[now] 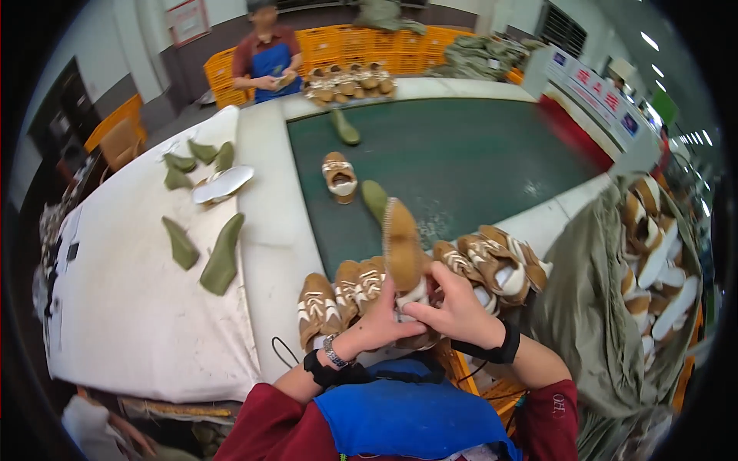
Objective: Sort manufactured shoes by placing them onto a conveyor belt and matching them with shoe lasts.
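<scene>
Both my hands grip a tan shoe upper (403,242) with its toe pointing up and pale stitching along one edge. My left hand (374,321) closes around its lower left side. My right hand (455,307) presses on the lower right, thumb across the pale opening; part of the upper is hidden behind my fingers. Brown and white lace-up shoes (317,303) stand in a row by my left hand, and more such shoes (498,265) lie beyond my right. Just past the held upper, a green shoe last (373,198) rests on the green conveyor belt (469,154).
A single shoe (339,178) and another last (345,127) lie on the belt. Several green lasts (222,257) and a white-soled shoe (223,185) are on the white table (154,323). A sack of shoes (592,307) stands right. A co-worker (267,58) handles something near orange crates (330,48).
</scene>
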Demonstrator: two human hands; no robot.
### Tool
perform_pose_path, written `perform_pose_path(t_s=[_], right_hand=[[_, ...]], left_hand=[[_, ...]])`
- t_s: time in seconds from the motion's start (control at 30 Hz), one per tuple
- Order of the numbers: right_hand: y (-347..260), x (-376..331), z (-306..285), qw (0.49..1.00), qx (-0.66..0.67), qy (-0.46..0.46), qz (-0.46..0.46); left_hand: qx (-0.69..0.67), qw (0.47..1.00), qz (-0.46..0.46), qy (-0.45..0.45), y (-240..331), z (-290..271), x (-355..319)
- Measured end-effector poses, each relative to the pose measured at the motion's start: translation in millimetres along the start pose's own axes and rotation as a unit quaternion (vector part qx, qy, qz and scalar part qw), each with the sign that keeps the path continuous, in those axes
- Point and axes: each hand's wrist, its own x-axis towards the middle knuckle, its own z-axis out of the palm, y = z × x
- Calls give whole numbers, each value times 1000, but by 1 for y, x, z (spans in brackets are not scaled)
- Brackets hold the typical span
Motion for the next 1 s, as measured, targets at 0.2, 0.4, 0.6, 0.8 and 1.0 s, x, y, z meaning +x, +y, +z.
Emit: perform_pose_path(t_s=[0.2, 0.4, 0.6, 0.8, 1.0], right_hand=[[6, 30, 46, 976, 178, -126, 7], [18, 24, 72, 979, -119, -18, -163], [51, 10, 55, 980, -119, 116, -113], [133, -30, -10, 942, -330, 62, 24], [153, -64, -71, 990, -65, 80, 100]], left_hand=[[-328, 928, -41, 170, -30, -51, -51], [-437, 875, -109, 175, -27, -64, -58], [-346, 921, -157, 85, -28, -46, -34], [-104, 977, -166, 79, -29, -26, -15], [14, 994, -103, -39, -31, -3, 11]])
